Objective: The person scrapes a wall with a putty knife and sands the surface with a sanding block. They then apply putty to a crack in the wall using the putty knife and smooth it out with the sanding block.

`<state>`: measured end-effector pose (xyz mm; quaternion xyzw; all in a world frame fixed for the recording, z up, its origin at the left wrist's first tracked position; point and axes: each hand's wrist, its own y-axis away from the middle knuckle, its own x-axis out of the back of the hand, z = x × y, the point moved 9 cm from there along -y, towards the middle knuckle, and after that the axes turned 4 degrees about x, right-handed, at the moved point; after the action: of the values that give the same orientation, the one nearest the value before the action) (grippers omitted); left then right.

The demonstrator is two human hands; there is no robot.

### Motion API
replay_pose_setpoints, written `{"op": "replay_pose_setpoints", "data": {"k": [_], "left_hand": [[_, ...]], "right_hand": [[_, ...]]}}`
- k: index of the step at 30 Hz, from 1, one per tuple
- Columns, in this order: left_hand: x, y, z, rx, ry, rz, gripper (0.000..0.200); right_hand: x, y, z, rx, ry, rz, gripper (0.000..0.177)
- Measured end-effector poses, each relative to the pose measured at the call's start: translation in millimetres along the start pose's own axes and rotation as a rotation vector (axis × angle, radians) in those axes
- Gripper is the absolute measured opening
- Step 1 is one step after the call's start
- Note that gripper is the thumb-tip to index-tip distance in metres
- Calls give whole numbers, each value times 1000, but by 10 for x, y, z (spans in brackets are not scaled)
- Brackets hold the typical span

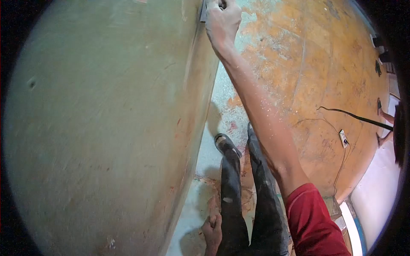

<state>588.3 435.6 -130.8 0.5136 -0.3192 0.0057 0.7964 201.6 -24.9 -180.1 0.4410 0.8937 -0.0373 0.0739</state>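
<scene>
My right hand (223, 21) is raised at the top of the head view, its fingers closed round a flat grey scraper-like blade (203, 13). Only a small part of that blade shows, close against the edge of the greenish wall (106, 119). Pale flecks dot my right forearm below the red sleeve. Down at the bottom, my left hand (212, 232) hangs beside my leg, near the wall's lower edge. Its fingers are curled, and whatever they may hold is hidden.
Orange floor (316, 77) with worn pale patches spreads to the right. A white power strip (344, 138) lies there with a thin cable. A dark hose or cord (358, 116) stretches toward another person's bare feet (386, 117) at the right edge. My sandalled foot (222, 141) stands near the wall.
</scene>
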Motion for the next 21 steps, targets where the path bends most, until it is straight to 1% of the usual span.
{"op": "replay_pose_setpoints", "data": {"k": [1,2,3,4,5,6,7,8,9,11,12,13,14,15,16,17,18,19,20,21], "left_hand": [[-1,13,13,0,-7,2,25],[-26,14,32,-22,-28,-13,25],[-65,8,99,-46,-42,-25,25],[-74,5,178,20,-82,-46,24],[-43,-3,193,14,-86,-45,24],[-42,-17,215,12,-127,-51,26],[-46,-48,223,7,-170,-56,30],[-19,-57,220,1,-179,-53,30],[21,-31,257,21,-138,-17,29],[20,-71,225,43,-90,23,27],[52,-103,244,-26,-109,35,26],[71,-104,308,-100,-123,44,25],[78,-81,329,-103,-120,41,25],[83,-79,364,-110,-111,53,24],[102,-90,386,-119,-107,65,22],[150,-51,378,-121,-117,62,22],[172,-19,313,-38,-99,38,23],[138,-24,221,45,-74,15,23],[103,-65,176,46,-81,16,23],[88,-50,115,67,-69,25,24]], "right_hand": [[32,81,14,108,141,43,33],[29,177,-3,224,282,83,32],[14,456,-5,183,291,63,30],[66,868,-62,141,305,47,28],[134,1299,-97,162,250,68,22],[151,1440,-243,186,193,86,21],[153,1331,-241,194,186,93,21],[136,1179,-170,168,203,55,19],[110,981,-167,141,228,13,20],[22,416,-133,165,270,43,21],[27,291,-128,181,316,77,25],[89,599,-147,177,318,78,25],[157,1155,-207,183,267,44,23],[153,1318,-414,199,213,11,23],[134,1152,-401,211,211,18,23],[78,874,-239,140,211,-14,23],[36,546,-162,68,215,-44,23],[27,408,-57,1,218,-81,23],[9,449,-1,-5,218,-76,23],[26,523,-16,42,157,9,21]]}}
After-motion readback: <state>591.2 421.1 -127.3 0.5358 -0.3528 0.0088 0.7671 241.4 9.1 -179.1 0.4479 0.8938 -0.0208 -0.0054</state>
